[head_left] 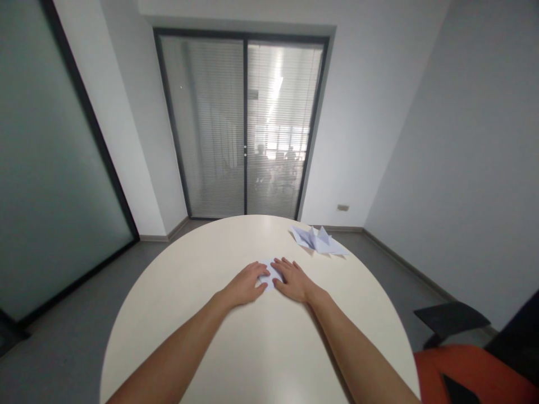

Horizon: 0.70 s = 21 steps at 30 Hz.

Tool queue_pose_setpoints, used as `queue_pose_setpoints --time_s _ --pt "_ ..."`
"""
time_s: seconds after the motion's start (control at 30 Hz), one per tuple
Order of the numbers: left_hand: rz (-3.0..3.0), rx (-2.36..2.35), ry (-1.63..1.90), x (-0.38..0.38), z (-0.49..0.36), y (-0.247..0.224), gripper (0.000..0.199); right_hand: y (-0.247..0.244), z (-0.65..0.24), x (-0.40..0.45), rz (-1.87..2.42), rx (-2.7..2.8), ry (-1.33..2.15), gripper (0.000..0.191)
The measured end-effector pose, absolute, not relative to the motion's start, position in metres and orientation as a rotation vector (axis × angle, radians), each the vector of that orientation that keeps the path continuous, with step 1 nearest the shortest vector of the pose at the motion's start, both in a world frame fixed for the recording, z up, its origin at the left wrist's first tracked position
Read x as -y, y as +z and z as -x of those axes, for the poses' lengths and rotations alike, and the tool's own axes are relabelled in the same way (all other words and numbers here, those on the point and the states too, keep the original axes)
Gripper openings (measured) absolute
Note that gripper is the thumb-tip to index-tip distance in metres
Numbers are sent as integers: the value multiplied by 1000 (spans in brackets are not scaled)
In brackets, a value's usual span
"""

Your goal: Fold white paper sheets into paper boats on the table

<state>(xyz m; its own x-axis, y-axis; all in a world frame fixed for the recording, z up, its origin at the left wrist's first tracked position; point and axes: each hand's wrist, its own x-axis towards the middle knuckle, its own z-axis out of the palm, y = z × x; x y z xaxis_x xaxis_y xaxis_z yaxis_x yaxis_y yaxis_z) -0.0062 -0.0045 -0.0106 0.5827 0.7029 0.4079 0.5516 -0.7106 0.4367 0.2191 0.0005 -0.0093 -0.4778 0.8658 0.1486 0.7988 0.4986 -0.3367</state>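
Note:
A small piece of white paper (269,275) lies on the pale round table (202,348), between my two hands. My left hand (246,284) rests on its left side, fingers apart, with the fingertips touching the paper. From the right, my right hand (293,280) lies over the other side, its fingers spread and the thumb near the lower edge. Both hands press on the paper rather than grip it. Parts of the sheet are hidden under the fingers.
Folded white paper shapes (319,240) stand near the table's far right edge. An orange and black chair (471,370) is at the lower right, beside the table. Beyond the table are glass doors (244,129) with blinds.

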Motion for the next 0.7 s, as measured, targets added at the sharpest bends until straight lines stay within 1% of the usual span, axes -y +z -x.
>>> queue_pose_setpoints --time_s 0.07,0.2,0.33,0.43,0.53,0.63,0.7 --pt "-2545 -1035 776 5 8 -9 26 -7 -219 0 1358 2422 243 47" --pt "-2550 -998 711 7 8 -4 22 -6 -220 -4 1209 2362 123 26" --pt "-2521 -1049 752 6 2 -6 15 -11 -227 -12 1223 2316 85 19" --pt "-2495 -1055 793 4 -2 -9 16 -12 -232 -17 1339 2254 4 21" --pt "-2492 -1023 787 3 -3 -10 16 -12 -233 -17 1317 2249 -25 29" --pt "-2523 -1007 783 3 -3 -7 15 -13 -229 -14 1176 2385 120 39" --pt "-2551 -996 777 4 -2 -5 15 -16 -226 -11 1177 2471 235 44"
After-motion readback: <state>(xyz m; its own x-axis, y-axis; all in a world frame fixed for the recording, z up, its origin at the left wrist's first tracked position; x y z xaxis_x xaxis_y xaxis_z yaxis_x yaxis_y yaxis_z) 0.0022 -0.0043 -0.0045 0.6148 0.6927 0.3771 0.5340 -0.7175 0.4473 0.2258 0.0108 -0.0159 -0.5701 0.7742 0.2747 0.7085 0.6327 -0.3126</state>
